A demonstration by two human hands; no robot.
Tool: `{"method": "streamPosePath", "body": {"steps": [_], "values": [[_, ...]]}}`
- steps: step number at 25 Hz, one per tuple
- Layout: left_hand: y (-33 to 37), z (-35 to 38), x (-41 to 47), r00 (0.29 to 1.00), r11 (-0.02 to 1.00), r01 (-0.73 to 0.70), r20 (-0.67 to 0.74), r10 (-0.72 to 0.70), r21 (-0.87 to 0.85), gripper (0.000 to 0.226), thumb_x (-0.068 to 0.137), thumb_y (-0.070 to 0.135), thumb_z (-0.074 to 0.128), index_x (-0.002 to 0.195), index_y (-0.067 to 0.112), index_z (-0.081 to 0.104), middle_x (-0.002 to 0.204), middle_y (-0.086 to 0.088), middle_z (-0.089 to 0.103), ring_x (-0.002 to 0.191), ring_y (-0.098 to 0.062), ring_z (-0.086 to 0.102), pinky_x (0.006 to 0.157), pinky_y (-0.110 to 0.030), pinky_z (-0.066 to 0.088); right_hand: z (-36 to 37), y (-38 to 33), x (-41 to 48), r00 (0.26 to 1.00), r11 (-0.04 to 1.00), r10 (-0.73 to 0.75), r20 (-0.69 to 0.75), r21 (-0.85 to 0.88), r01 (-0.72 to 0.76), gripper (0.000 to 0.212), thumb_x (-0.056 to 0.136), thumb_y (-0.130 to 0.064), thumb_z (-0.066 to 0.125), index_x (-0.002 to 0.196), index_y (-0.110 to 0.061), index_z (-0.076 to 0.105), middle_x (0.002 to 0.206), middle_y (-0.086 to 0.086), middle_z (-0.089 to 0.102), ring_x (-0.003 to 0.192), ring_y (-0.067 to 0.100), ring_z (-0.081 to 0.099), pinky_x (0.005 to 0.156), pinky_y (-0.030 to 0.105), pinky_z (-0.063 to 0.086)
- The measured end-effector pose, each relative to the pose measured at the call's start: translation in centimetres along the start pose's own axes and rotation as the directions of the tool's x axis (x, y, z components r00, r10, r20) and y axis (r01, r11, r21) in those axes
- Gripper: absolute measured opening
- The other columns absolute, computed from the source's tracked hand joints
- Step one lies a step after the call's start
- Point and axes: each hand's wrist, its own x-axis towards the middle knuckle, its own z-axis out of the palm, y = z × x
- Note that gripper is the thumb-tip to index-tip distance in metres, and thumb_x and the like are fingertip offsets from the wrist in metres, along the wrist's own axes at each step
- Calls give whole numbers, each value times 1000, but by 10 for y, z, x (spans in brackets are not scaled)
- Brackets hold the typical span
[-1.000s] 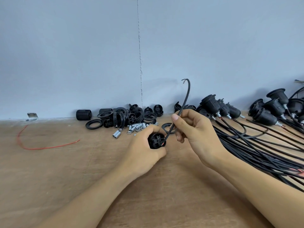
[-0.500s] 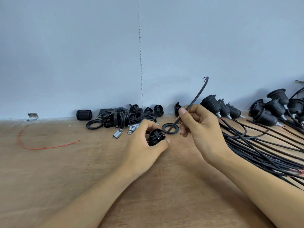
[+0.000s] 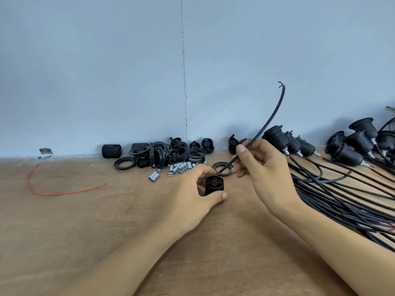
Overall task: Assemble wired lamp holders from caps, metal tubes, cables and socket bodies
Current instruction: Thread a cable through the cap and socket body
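My left hand (image 3: 188,195) grips a black socket body (image 3: 214,186) on the wooden table, its terminal face turned up. My right hand (image 3: 265,167) pinches a black cable (image 3: 269,118) between thumb and fingers. The cable's red-tipped lower end hangs just above the socket body, apart from it, and its free end curves up to the right. A loose black ring (image 3: 223,168) lies flat right behind the socket body.
Black caps, rings and socket parts (image 3: 168,153) are piled along the wall, with several short metal tubes (image 3: 177,167) in front. Finished wired holders (image 3: 350,146) and a bundle of black cables (image 3: 346,195) fill the right. A red wire (image 3: 53,192) lies at the left.
My right hand has drawn the cable tip up and out of the socket body, and the cable's free end has swung to the right. My left hand has turned the socket body face up.
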Motion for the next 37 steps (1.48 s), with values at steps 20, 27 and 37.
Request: {"method": "streamPosePath", "body": {"steps": [20, 27, 37], "values": [[-22, -13, 23, 995, 899, -15, -85, 59, 438, 37, 87, 33, 75, 119, 38, 56, 98, 24, 56, 105, -10, 41, 86, -29, 23, 8, 7, -6, 998, 998, 65, 2, 1, -65, 15, 99, -23, 61, 96, -9, 62, 83, 8, 75, 78, 20, 76, 74, 32, 61], [-26, -11, 20, 977, 944, -123, -128, 169, 308, 43, 88, 8, 71, 97, 42, 46, 95, 18, 66, 80, -5, 59, 81, -35, 52, 6, 9, -5, 997, 996, 83, 5, 18, -83, 11, 100, -23, 60, 96, -12, 62, 84, 6, 75, 79, 21, 76, 74, 32, 61], [-18, -5, 14, 910, 925, -281, -235, 341, 254, 49, 84, 15, 77, 95, 47, 43, 104, 21, 63, 95, -4, 65, 79, -30, 54, 6, -4, -2, 992, 970, 123, -10, 213, -118, 15, 100, -16, 59, 99, -1, 62, 81, 13, 74, 76, 28, 76, 67, 26, 60]]}}
